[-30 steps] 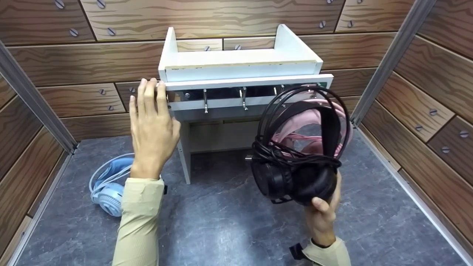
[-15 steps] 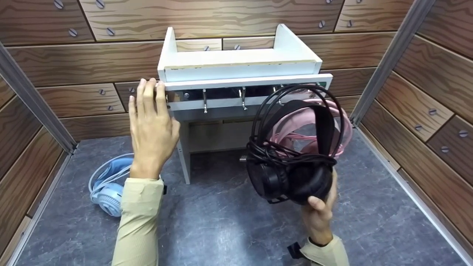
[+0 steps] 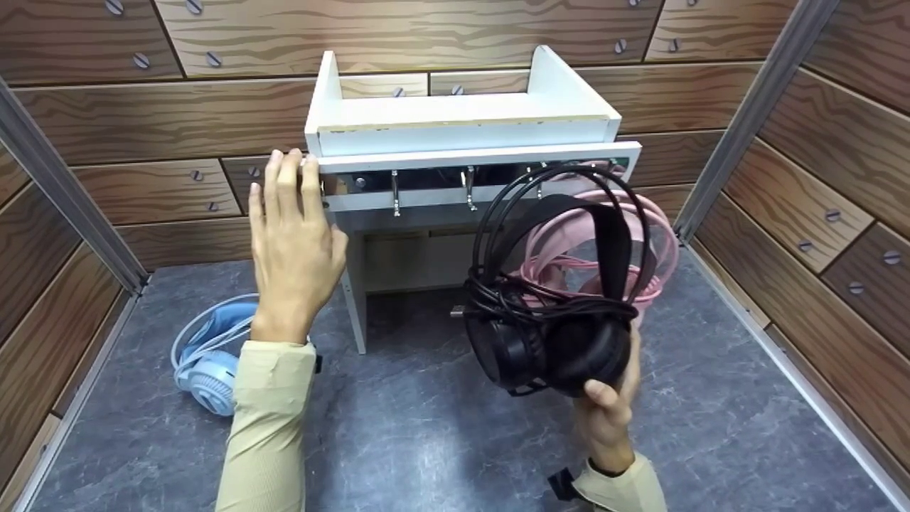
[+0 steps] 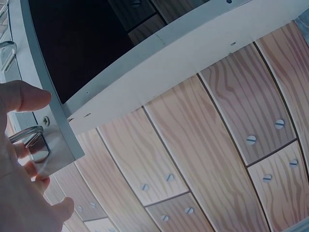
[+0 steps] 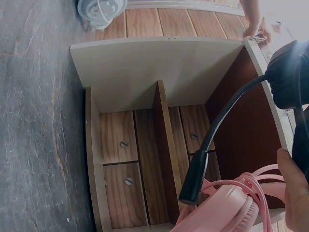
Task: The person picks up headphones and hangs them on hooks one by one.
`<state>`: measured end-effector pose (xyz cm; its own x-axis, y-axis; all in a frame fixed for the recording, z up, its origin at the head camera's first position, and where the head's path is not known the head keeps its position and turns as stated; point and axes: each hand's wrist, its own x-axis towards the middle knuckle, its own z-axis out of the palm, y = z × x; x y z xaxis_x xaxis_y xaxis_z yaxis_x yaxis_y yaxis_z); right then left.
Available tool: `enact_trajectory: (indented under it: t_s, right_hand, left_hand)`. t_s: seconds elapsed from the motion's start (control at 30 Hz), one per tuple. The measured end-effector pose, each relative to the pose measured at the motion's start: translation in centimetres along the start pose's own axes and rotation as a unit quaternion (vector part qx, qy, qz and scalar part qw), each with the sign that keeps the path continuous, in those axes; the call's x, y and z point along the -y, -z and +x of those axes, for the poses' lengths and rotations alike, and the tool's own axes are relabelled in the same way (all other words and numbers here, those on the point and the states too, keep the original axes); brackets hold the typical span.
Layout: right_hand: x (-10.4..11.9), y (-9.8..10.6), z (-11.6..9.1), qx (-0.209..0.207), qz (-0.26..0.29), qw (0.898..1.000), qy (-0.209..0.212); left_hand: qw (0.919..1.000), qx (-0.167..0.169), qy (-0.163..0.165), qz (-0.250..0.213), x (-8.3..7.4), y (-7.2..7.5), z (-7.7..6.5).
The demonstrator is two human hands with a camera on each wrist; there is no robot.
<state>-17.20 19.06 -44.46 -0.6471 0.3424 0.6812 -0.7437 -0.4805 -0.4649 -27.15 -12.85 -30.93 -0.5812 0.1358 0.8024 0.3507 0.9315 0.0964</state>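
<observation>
While left hand (image 3: 295, 249) rests straight-fingered on white rack (image 3: 455, 110), likely bracing it, right grip (image 3: 608, 419) holds black headset (image 3: 561, 334) before the rack, by an earcup (image 3: 586, 352), presumably to keep the headband (image 3: 615, 249) free.

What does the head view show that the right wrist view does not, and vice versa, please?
Only the head view shows the metal plug by the black headset, the top board of the white shelf unit and the left sleeve.

Only the right wrist view plainly shows the microphone tip on the black headset.

Both share, at least in part, the white shelf unit, the left hand, the right hand, the black headset, the pink headset and the blue headset.
</observation>
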Motion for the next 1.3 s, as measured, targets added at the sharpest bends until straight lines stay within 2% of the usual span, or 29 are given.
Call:
enact_trajectory:
  t_s: [0.2,0.47,1.3]
  right_hand:
    - [-0.2,-0.1,-0.2,0.012,0.008,1.0,0.0]
    - [-0.1,-0.6,-0.3,-0.011,-0.014,1.0,-0.01]
    - [-0.5,-1.1,-1.1,-0.009,-0.025,0.999,-0.034]
  left_hand:
    - [1.0,0.001,0.002,-0.001,0.0,0.0,0.0]
    - [1.0,0.005,0.005,-0.001,0.0,0.1,0.0]
    - [0.9999,0.013,0.006,-0.004,0.0,0.2,0.1]
